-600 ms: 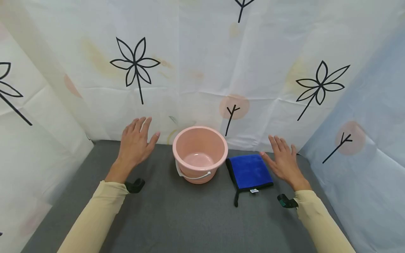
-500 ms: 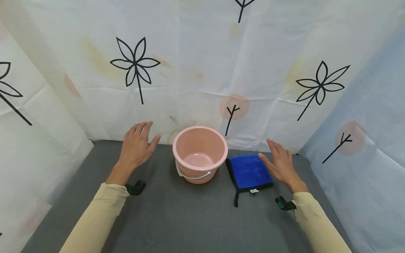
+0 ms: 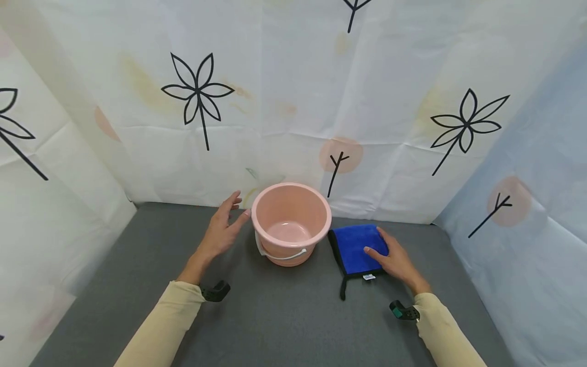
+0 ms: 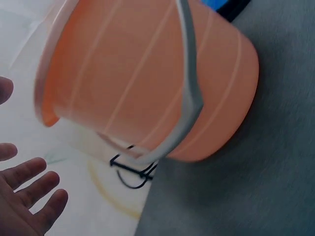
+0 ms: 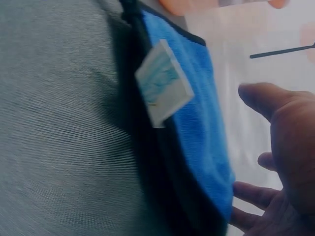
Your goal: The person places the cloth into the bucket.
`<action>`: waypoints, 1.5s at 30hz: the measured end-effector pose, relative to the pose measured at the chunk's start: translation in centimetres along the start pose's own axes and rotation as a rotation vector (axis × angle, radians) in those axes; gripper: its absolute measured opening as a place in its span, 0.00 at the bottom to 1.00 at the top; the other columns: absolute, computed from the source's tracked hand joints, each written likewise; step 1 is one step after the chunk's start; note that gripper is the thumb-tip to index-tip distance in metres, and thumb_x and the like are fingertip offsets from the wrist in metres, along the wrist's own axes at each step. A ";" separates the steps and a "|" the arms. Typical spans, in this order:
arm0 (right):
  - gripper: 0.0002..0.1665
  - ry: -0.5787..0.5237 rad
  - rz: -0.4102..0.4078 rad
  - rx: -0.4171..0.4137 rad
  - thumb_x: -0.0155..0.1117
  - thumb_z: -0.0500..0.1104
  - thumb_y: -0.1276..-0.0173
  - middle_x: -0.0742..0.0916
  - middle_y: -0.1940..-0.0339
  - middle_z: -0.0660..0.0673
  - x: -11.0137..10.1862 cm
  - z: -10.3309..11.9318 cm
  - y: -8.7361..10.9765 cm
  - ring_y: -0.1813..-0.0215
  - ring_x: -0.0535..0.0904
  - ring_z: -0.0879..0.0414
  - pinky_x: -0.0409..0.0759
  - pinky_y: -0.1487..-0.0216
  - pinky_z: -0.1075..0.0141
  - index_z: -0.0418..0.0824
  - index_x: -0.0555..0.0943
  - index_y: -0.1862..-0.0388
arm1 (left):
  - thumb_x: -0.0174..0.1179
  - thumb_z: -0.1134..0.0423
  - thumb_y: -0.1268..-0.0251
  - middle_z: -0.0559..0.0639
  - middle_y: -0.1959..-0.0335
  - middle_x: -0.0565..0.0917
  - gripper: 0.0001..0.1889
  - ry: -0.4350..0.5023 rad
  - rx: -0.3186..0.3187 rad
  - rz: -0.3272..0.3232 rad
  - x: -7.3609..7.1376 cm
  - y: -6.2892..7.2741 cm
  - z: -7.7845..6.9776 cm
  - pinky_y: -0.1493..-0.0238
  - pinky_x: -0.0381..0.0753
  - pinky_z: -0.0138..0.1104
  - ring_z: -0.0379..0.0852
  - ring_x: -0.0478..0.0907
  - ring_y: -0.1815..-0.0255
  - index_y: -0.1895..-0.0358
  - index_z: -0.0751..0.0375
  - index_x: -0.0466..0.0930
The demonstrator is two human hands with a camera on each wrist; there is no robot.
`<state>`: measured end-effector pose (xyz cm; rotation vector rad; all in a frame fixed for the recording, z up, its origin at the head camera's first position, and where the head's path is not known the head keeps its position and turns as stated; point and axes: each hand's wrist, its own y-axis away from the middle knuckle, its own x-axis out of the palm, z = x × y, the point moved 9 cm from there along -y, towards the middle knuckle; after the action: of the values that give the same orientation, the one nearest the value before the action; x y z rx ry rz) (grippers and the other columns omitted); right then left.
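A pink bucket (image 3: pixel 291 250) stands upright on the grey table, its pale handle (image 4: pixel 189 93) hanging down at the near side. To the left of it is my left hand (image 3: pixel 222 232), fingers spread; the thumb comes close to the rim, and in the left wrist view a gap shows. Right of the bucket lies a folded blue cloth (image 3: pixel 357 250) with black edging, a hanging loop and a white tag (image 5: pixel 165 83). Over the cloth's right side is my right hand (image 3: pixel 398 257), thumb apart from the fingers. Some fingertips meet the cloth's edge in the right wrist view; its grip is loose.
The grey table (image 3: pixel 293 326) reaches back to a white sheet (image 3: pixel 284 76) with printed plants, which hangs close behind the bucket. More sheeting hangs at the left and right sides. A black wrist camera (image 3: pixel 215 291) sits on the left wrist.
My left hand has moved right and nearer, toward the bucket. My right hand has come down and left onto the cloth's right side. Bucket and cloth have stayed in place.
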<state>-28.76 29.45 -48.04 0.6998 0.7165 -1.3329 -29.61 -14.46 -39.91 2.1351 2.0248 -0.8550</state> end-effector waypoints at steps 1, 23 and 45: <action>0.52 -0.005 0.002 0.001 0.62 0.59 0.26 0.60 0.22 0.23 0.3 -0.1 0.1 0.23 0.53 0.26 0.53 0.28 0.33 0.33 0.52 0.18 | 0.54 0.59 0.21 0.68 0.27 0.65 0.34 0.040 -0.011 -0.001 0.4 -0.1 0.2 0.32 0.64 0.58 0.65 0.64 0.28 0.20 0.64 0.53; 0.55 -0.066 0.018 0.112 0.71 0.52 0.32 0.61 0.26 0.19 1.5 -2.7 0.0 0.25 0.55 0.24 0.55 0.28 0.33 0.26 0.54 0.21 | 0.56 0.70 0.25 0.73 0.30 0.68 0.32 0.428 -0.059 -0.055 4.5 -0.6 1.7 0.43 0.70 0.23 0.65 0.66 0.29 0.23 0.72 0.57; 0.21 -0.004 -0.249 -0.125 0.71 0.37 0.32 0.82 0.45 0.24 -5.1 3.9 0.6 0.42 0.77 0.28 0.73 0.42 0.37 0.25 0.81 0.46 | 0.56 0.70 0.25 0.72 0.31 0.70 0.30 0.407 -0.042 -0.099 4.2 -0.3 1.6 0.31 0.65 0.50 0.65 0.68 0.30 0.24 0.74 0.59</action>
<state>-28.39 29.45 -41.55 0.5197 0.8978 -1.5002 -30.56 -11.33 -43.04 2.3559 2.3217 -0.4019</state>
